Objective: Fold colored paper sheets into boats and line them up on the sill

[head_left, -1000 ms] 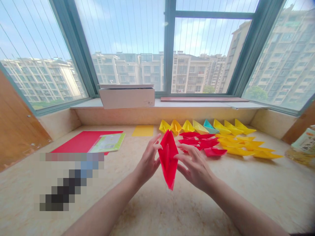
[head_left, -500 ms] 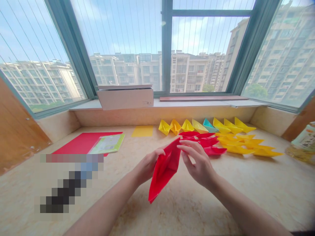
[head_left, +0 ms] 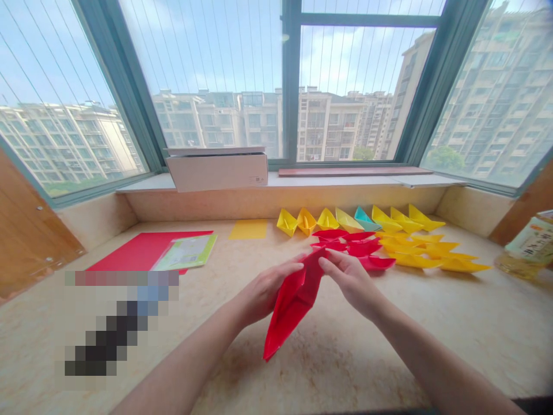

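Observation:
A red folded paper boat (head_left: 290, 308) is held up above the counter, tilted, with its long pointed end toward me and its pocket partly spread. My left hand (head_left: 270, 288) grips its left side, the thumb on top near the upper edge; the other fingers are behind the paper. My right hand (head_left: 352, 282) pinches its far upper corner between thumb and fingers. Just beyond my hands, several finished red paper boats (head_left: 365, 249) stand in rows on the counter.
Yellow paper boats (head_left: 415, 262) stand to the right, and a back row includes a teal boat (head_left: 366, 219). Red sheets (head_left: 125, 251), a green-edged packet (head_left: 185, 252) and a yellow sheet (head_left: 248, 229) lie left. A white box (head_left: 218, 172) is on the sill; a bottle (head_left: 529, 248) stands right.
My right hand has closed from loosely spread fingers into a pinch on the boat's far corner. The paper has turned slightly and its pocket looks narrower.

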`<control>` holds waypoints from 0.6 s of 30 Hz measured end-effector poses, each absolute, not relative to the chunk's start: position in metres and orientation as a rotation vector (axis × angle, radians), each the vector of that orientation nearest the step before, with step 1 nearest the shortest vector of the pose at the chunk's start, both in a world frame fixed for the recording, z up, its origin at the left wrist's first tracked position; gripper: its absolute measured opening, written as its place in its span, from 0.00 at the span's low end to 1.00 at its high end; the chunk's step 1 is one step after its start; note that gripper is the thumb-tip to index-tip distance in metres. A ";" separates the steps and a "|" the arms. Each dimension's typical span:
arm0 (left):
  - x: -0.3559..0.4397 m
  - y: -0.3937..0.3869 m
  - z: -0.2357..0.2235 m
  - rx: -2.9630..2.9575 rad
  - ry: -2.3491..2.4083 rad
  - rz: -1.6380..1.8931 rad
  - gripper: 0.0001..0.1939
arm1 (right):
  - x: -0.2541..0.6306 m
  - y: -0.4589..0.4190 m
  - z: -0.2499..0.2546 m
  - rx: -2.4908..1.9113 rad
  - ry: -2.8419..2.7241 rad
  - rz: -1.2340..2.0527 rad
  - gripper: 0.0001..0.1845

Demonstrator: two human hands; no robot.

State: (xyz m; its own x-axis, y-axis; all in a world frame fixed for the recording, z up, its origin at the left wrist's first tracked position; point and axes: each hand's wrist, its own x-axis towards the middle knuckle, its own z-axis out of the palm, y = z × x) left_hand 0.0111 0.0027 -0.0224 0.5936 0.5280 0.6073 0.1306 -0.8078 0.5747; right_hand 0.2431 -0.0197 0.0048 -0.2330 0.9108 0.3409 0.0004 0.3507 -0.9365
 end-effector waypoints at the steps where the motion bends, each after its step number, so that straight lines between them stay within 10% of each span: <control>1: 0.011 0.001 -0.020 2.368 0.507 1.085 0.30 | 0.244 -0.018 0.004 -0.868 -1.531 1.024 0.18; 18: 0.041 -0.026 -0.001 2.210 0.813 1.583 0.18 | 0.212 -0.041 -0.003 -0.924 -1.672 0.200 0.17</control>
State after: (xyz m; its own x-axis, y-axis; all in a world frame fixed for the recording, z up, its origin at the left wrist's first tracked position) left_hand 0.0406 -0.0255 -0.0008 0.2318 0.6032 0.7632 0.2687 -0.7937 0.5457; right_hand 0.2119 -0.0415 -0.0027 -0.0323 0.6602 0.7504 0.4647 0.6746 -0.5735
